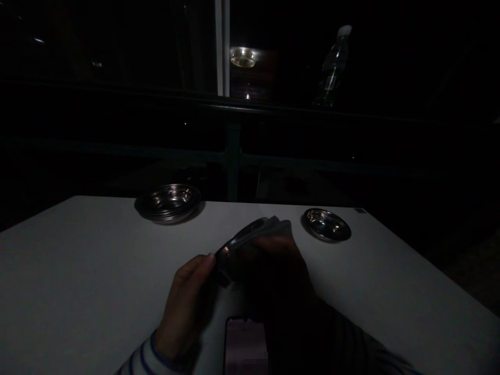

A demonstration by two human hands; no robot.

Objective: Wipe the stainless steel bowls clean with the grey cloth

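A metal bowl [225, 255] was held up over the near middle of the white table [97, 260], its rim steeply tilted. It lay between the two hands: the left hand [186, 291] was clamped on its near left edge, thumb at the rim, while the right hand [279, 265], much darker and blurred, was closed on a grey cloth [279, 226] that lay against the bowl's upper right side. How far the right fingers reached around the metal could not be told. The likeliest trouble was a slip: the left hand's grip looked limited to one edge, so a hard push through the cloth could have twisted the smooth rim out of it. The bowl might then have dropped onto the phone [245, 346], which lay just below and nearer the person, partly cut off by the frame. The poor light added to that risk, since it hid much of the right hand's contact, and a loose fold of cloth could have caught there. Farther out, a stack of bowls [167, 203] stood near the table's far edge on the left, and a single small bowl [327, 225] sat apart on the right. Beyond the table, a clear bottle [334, 70] stood upright with a slight lean in view.
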